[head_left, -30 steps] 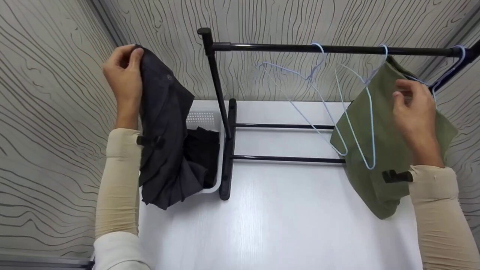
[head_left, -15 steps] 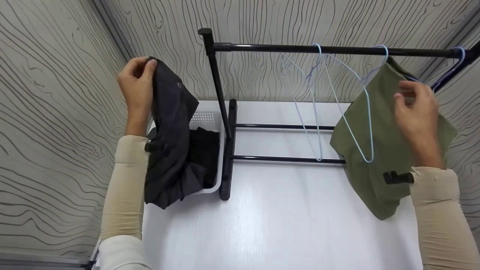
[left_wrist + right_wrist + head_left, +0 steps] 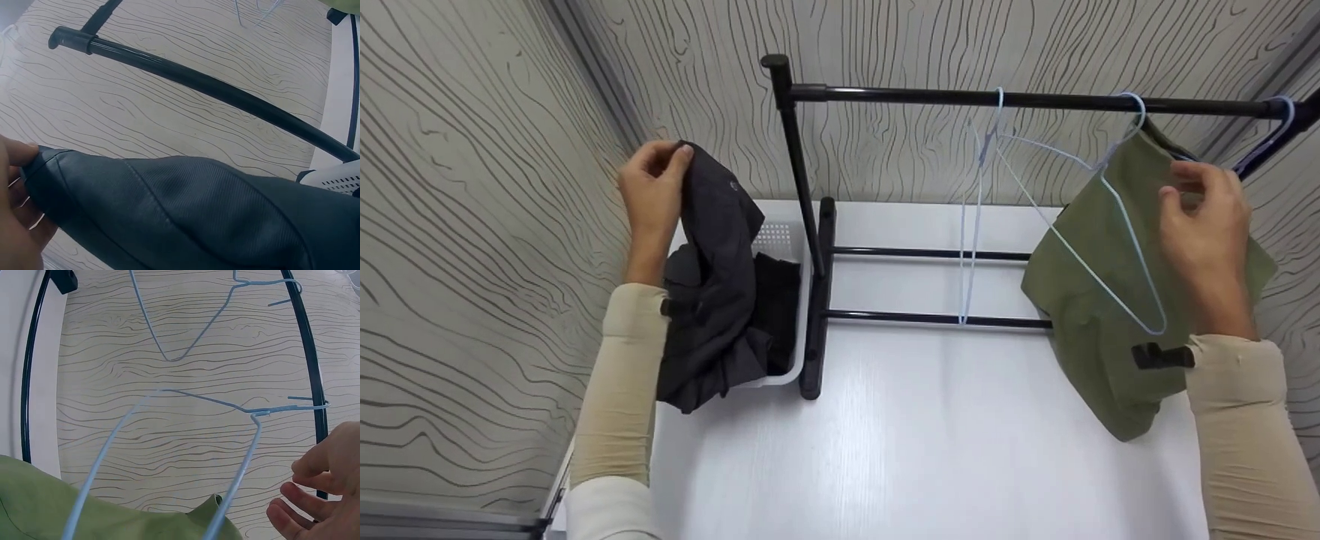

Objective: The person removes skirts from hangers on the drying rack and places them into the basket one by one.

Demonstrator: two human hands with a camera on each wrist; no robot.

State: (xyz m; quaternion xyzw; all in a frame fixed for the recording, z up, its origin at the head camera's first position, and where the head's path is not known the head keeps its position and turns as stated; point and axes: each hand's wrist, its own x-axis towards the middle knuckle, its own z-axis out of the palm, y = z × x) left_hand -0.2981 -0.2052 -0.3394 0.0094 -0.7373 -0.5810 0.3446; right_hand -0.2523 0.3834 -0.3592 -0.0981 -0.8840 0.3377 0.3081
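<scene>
My left hand (image 3: 656, 191) pinches the top corner of a dark grey garment (image 3: 724, 255) with a small round button and stitched seams. The garment hangs down over the white basket (image 3: 774, 236), its lower part bunched there. In the left wrist view thumb and fingers hold the dark cloth's (image 3: 185, 208) corner. On the right, my right hand (image 3: 1207, 232) is raised in front of a green garment (image 3: 1095, 330) hanging from the rack. Its fingers are loosely curled with nothing between them. The right wrist view shows this hand (image 3: 315, 489) beside the black rail (image 3: 308, 349).
A black clothes rack (image 3: 915, 95) stands on the white surface (image 3: 885, 435). Two bare light blue wire hangers hang from it, one nearly edge-on (image 3: 1000, 101), the other (image 3: 1140, 244) overlapping the green garment. Another hook (image 3: 1290, 112) sits far right. Black cloth (image 3: 778, 300) lies in the basket.
My left hand has come down and to the right with the dark grey garment. Both bare hangers have swung and turned on the rail. The right hand has barely moved.
</scene>
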